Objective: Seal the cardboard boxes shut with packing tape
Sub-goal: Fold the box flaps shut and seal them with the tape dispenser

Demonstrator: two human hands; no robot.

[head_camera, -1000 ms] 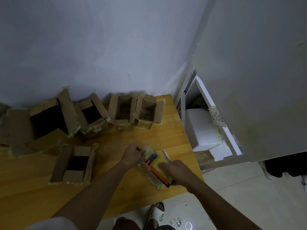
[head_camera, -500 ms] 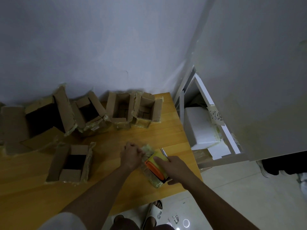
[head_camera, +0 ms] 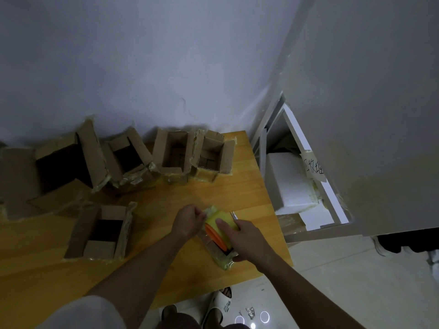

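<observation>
head view: looking down on a wooden table (head_camera: 166,269) set against a pale wall, lit dimly.
right hand (head_camera: 247,238): laid over a tape dispenser (head_camera: 219,230), fingers curled round its yellow roll, the forefinger stretched along the top; it grips the tool.
tape dispenser: yellow tape roll with an orange side plate, sitting on top of a small box (head_camera: 219,255) near the table's right front edge; a thin metal piece (head_camera: 234,214) shows just beyond it.
left hand (head_camera: 188,222): fingers bunched tight, pinching the crinkled tape end (head_camera: 210,210) at the far end of the small box, just beside the roll.
small box: narrow, wrapped in glossy yellowish tape, lying under both hands, mostly hidden by them.
open boxes: four stand in a row against the wall, flaps up, the rightmost (head_camera: 212,157) and its neighbour (head_camera: 172,157) touching; a fifth (head_camera: 102,231) lies nearer, left of the hands, top open.
off the table: a white foam block (head_camera: 282,181) in a white frame to the right; sandalled feet (head_camera: 219,305) on the tiled floor below.
</observation>
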